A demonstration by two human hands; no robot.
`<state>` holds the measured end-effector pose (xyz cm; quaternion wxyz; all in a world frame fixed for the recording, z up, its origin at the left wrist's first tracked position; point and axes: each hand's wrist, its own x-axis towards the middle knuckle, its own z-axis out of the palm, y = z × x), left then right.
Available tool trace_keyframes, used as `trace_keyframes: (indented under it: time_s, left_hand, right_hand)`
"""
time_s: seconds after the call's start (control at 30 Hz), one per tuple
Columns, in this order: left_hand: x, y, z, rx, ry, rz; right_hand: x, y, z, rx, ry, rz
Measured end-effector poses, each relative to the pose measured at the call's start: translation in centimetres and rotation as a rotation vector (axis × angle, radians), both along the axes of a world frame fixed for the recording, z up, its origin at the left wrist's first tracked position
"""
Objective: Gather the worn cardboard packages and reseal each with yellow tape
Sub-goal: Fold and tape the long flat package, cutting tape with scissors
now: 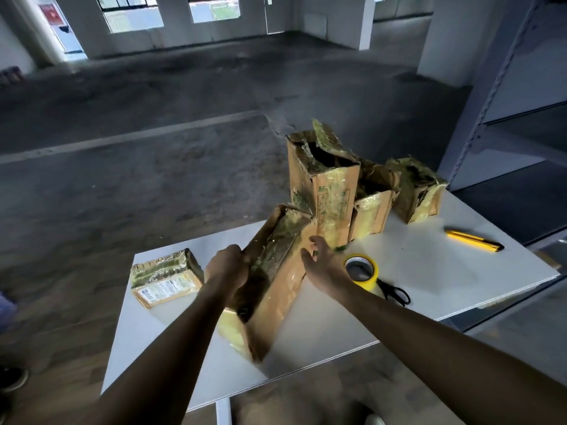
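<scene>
Now both bare arms reach forward over the white table (429,271): the left hand (228,265) curls its fingers round the raised left flap of a long cardboard box (276,289) lying tilted at the table's middle, while the right hand (322,265) is spread with straight fingers at the box's right edge, contact unclear. The box is creased brown board, its open top ragged and patched with shiny, crinkled yellowish tape, like the tall upright package (322,191) just behind it. A round roll of yellow tape (368,282) lies flat just right of the right hand, beside black-handled scissors (395,292).
</scene>
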<state>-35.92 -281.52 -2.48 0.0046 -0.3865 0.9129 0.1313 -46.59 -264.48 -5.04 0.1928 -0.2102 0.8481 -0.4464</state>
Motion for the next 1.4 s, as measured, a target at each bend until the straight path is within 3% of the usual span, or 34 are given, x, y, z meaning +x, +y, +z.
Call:
trace_keyframes:
  time_s: [0.4,0.87,1.07,1.27,1.4]
  left_hand:
    - [-0.2,-2.2,1.0,0.021,0.04,-0.23]
    - [-5.7,2.2,0.7,-0.008,0.245,-0.259]
    - [-9.6,5.5,1.0,-0.062,0.442,-0.489]
    - [-12.3,8.5,0.2,-0.081,0.419,-0.553]
    - [-12.6,9.3,-0.5,-0.12,0.401,-0.567]
  right_hand:
    - [-1.2,2.4,-0.1,0.013,0.241,-0.195]
    - [-7.1,5.2,-1.2,0.046,0.094,-0.149]
    - [-10.8,7.1,-3.6,0.146,0.083,-0.03]
    - [-14.1,8.4,-8.0,0.342,0.089,0.185]
    - [-14.8,8.0,-11.3,0.41,-0.054,0.371]
